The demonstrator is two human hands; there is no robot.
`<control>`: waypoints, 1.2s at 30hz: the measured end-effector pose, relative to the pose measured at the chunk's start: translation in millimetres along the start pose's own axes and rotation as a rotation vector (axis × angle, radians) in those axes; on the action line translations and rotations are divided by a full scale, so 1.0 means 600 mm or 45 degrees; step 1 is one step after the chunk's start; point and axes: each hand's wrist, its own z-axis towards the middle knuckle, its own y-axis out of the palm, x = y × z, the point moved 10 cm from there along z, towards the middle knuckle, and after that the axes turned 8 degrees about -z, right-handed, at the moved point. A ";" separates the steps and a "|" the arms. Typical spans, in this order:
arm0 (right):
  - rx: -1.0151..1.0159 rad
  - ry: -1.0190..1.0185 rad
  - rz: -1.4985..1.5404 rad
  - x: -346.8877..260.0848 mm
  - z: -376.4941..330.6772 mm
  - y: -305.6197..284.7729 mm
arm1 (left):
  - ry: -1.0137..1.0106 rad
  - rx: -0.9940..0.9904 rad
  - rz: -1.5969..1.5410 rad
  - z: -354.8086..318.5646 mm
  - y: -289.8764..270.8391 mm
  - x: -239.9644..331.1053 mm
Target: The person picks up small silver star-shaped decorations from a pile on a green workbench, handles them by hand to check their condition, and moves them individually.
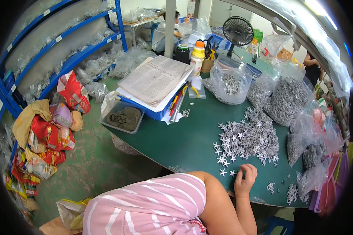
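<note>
Several bags [288, 102] beside star pile [249, 137]

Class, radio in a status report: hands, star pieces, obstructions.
Right hand curled beside star pieces, grip unclear; left hand out of view. Star pieces heaped on green table. No obstacle seen between hand and heap.

Workshop: workbench [176, 145], star-shaped pieces [249, 137] heaped, bagged parts [287, 100], shelving [121, 27].

Dull, metallic-looking grey stars [249, 139] lie on a smooth green tabletop [176, 137], right of centre, below a crinkled, glossy clear plastic bag [226, 98]; matt newsprint [157, 80] tops a blue plastic tray [160, 114], upper centre; rough, worn floor [94, 156], lower left.
</note>
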 end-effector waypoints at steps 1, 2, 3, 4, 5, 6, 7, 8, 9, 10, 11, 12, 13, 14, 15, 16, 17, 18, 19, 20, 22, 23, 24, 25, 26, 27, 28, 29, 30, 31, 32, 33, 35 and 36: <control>-0.008 -0.009 -0.012 -0.003 0.001 0.003 | 0.006 -0.003 0.008 -0.006 0.005 0.006; -0.016 -0.021 -0.030 -0.006 0.004 0.005 | 0.016 -0.010 0.020 -0.013 0.012 0.011; -0.027 -0.025 -0.054 -0.007 0.003 0.008 | 0.022 -0.015 0.032 -0.019 0.018 0.017; -0.039 -0.031 -0.077 -0.006 0.000 0.011 | 0.028 -0.015 0.046 -0.025 0.024 0.022; -0.044 -0.040 -0.107 -0.006 -0.001 0.010 | 0.032 -0.026 0.060 -0.032 0.033 0.027; -0.054 -0.050 -0.131 -0.007 -0.001 0.012 | 0.032 -0.030 0.084 -0.039 0.040 0.032; -0.063 -0.060 -0.156 -0.009 -0.001 0.011 | 0.018 -0.033 0.102 -0.044 0.047 0.033; -0.078 -0.059 -0.175 -0.010 -0.006 0.012 | 0.030 -0.022 0.117 -0.051 0.050 0.036; -0.112 -0.056 -0.169 -0.009 -0.007 0.015 | 0.032 -0.016 0.126 -0.058 0.054 0.040; -0.123 -0.058 -0.173 -0.011 -0.004 0.019 | 0.027 -0.017 0.141 -0.063 0.059 0.044; -0.138 -0.055 -0.184 -0.011 -0.004 0.020 | 0.035 -0.014 0.141 -0.070 0.062 0.049; -0.153 -0.052 -0.196 -0.012 -0.002 0.023 | 0.040 -0.015 0.148 -0.076 0.067 0.052; -0.162 -0.065 -0.203 -0.016 0.000 0.028 | 0.051 -0.018 0.150 -0.082 0.073 0.058; -0.172 -0.070 -0.202 -0.016 0.000 0.032 | 0.052 -0.018 0.142 -0.086 0.076 0.059; -0.182 -0.075 -0.202 -0.016 0.002 0.037 | 0.057 -0.022 0.133 -0.090 0.080 0.061; -0.193 -0.081 -0.203 -0.016 0.003 0.040 | 0.072 -0.022 0.130 -0.096 0.083 0.068; -0.187 -0.075 -0.215 -0.015 0.001 0.038 | 0.067 -0.029 0.106 -0.102 0.090 0.070; -0.181 -0.069 -0.231 -0.015 -0.001 0.034 | 0.065 -0.042 0.090 -0.106 0.097 0.070; -0.177 -0.063 -0.249 -0.013 -0.002 0.030 | 0.067 -0.048 0.079 -0.110 0.103 0.073; -0.163 -0.087 -0.277 -0.017 -0.001 0.021 | 0.068 -0.070 0.053 -0.111 0.116 0.073; -0.153 -0.112 -0.306 -0.021 0.000 0.020 | 0.086 -0.069 0.012 -0.115 0.123 0.072; -0.166 -0.107 -0.292 -0.021 0.002 0.026 | 0.105 -0.048 -0.021 -0.118 0.122 0.077; -0.186 -0.101 -0.277 -0.019 0.008 0.036 | 0.142 -0.020 -0.054 -0.122 0.119 0.087; -0.181 -0.111 -0.255 -0.017 0.009 0.046 | 0.175 0.034 -0.076 -0.127 0.108 0.099; -0.182 -0.122 -0.245 -0.016 0.012 0.054 | 0.228 0.095 -0.079 -0.131 0.100 0.117; -0.164 -0.137 -0.232 -0.015 0.016 0.058 | 0.279 0.178 -0.065 -0.139 0.092 0.138; -0.150 -0.092 -0.290 -0.014 0.008 0.025 | 0.314 0.247 -0.120 -0.151 0.095 0.165; -0.118 -0.051 -0.276 -0.008 0.008 0.021 | 0.349 0.379 -0.098 -0.171 0.074 0.189; -0.121 0.052 -0.211 0.002 0.009 0.026 | 0.397 0.547 -0.040 -0.198 0.041 0.219; -0.128 0.124 -0.073 0.022 0.007 0.065 | 0.482 0.829 0.166 -0.254 -0.021 0.249; -0.174 0.076 -0.041 0.011 0.002 0.056 | 0.519 1.033 0.270 -0.307 -0.052 0.282; -0.219 0.020 0.006 -0.005 0.000 0.047 | 0.528 1.246 0.381 -0.358 -0.078 0.312; -0.325 0.218 -0.047 -0.017 0.002 0.080 | 0.727 1.732 0.870 -0.520 -0.130 0.371; -0.317 0.191 -0.005 -0.037 0.005 0.083 | 0.702 1.957 1.004 -0.578 -0.145 0.381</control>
